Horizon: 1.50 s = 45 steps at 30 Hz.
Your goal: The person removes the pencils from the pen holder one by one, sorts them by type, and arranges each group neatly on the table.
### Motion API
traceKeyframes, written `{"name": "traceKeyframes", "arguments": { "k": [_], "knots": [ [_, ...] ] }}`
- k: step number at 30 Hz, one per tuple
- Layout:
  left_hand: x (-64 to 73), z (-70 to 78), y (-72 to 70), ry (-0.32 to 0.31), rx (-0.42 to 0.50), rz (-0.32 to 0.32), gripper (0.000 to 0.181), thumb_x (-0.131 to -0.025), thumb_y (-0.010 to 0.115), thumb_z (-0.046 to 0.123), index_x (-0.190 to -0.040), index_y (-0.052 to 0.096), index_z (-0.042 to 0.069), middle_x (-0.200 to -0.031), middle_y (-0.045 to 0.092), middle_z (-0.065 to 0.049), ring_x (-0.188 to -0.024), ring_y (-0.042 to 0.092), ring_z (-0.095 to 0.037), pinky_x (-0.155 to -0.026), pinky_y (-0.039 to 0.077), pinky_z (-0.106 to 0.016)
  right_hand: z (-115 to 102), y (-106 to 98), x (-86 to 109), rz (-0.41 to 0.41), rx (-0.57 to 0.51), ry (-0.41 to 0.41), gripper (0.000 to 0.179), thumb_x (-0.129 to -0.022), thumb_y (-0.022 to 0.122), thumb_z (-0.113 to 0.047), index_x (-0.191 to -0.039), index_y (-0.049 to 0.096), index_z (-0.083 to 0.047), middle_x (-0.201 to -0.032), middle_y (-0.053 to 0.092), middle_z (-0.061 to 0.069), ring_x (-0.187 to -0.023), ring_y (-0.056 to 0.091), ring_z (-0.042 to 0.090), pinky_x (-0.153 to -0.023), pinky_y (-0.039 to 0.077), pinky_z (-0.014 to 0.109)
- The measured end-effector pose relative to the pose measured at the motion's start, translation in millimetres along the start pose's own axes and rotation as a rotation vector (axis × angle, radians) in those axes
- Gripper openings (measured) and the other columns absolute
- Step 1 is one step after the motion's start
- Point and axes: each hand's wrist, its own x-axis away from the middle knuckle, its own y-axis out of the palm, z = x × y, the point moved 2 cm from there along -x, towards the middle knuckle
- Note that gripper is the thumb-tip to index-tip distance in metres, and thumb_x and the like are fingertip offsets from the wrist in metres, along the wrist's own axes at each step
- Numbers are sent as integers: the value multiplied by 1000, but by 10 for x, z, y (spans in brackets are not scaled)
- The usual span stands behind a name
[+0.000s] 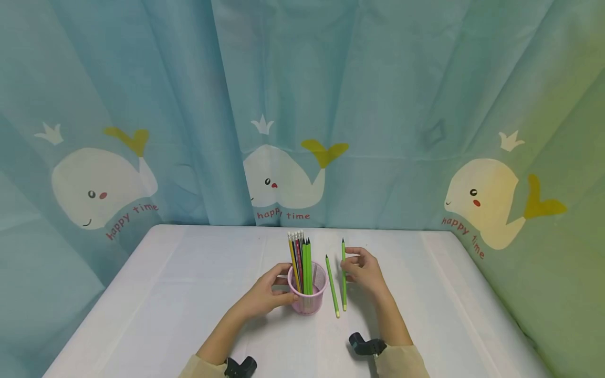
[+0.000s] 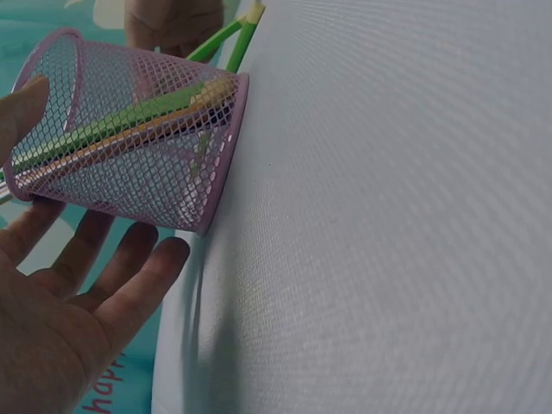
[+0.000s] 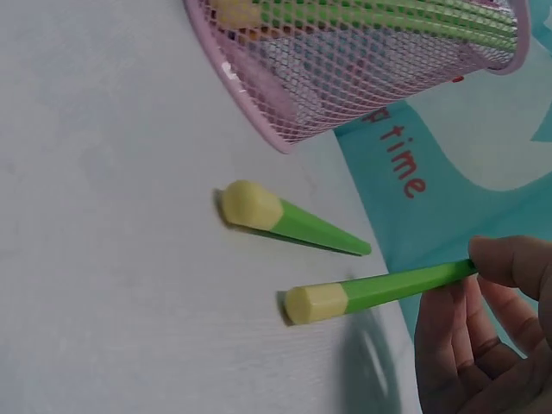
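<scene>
A pink mesh pencil cup [image 1: 307, 305] stands upright on the table. My left hand [image 1: 264, 295] holds it from the left side, with the thumb near the front rim and the fingers behind. Several green pencils [image 1: 307, 268] and several darker or yellow pencils with white ends [image 1: 294, 257] lean inside it. To the right of the cup, my right hand [image 1: 366, 270] pinches a green pencil [image 3: 388, 289] between thumb and fingers. Its pale yellow end is low, at the tabletop. Another green pencil [image 3: 302, 220] lies on the table between the cup and that hand.
The white table [image 1: 189, 294] reaches back to a blue-green curtain [image 1: 397, 105] printed with whales and lettering. Dark wrist devices [image 1: 366, 346] sit on both wrists, at the ends of beige sleeves [image 1: 402, 362].
</scene>
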Motion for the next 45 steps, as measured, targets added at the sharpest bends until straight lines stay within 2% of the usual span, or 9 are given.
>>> {"name": "traceKeyframes", "arguments": {
  "k": [5, 14, 27, 41, 45],
  "knots": [
    [-1, 13, 3, 0, -5, -8, 63, -87, 78, 16, -141, 46, 8, -140, 50, -20, -123, 57, -37, -95, 57, -35, 62, 34, -7, 19, 44, 33, 37, -88, 69, -5, -124, 61, -5, -98, 68, 11, -79, 64, 16, -65, 60, 31],
    [-9, 30, 4, 5, 9, -5, 64, -87, 78, 16, -141, 45, 7, -140, 49, -21, -124, 56, -39, -95, 57, -35, 91, 68, -1, 35, 53, 66, 39, -86, 71, -5, -124, 61, -5, -99, 67, 13, -78, 65, 19, -64, 59, 31],
    [-17, 46, -5, 12, 19, -8, 64, -87, 78, 13, -141, 45, 5, -140, 49, -22, -123, 56, -39, -95, 57, -33, 84, 100, 37, -9, 125, 89, 43, -86, 74, -5, -126, 60, -4, -94, 66, 11, -74, 68, 20, -62, 61, 33],
    [-2, 26, 1, 7, 8, -2, 65, -87, 78, 15, -142, 45, 5, -140, 50, -21, -123, 57, -38, -94, 57, -34, 98, 99, 28, -27, 112, 92, 41, -87, 72, -7, -126, 60, -3, -94, 65, 13, -79, 69, 19, -65, 63, 34],
    [-1, 17, 7, -2, 1, 3, 65, -87, 78, 15, -142, 45, 6, -140, 50, -21, -123, 57, -37, -94, 57, -34, 79, 85, 25, -42, 74, 105, 40, -90, 70, -11, -128, 60, -3, -97, 67, 14, -81, 68, 19, -67, 63, 34]
  ]
}}
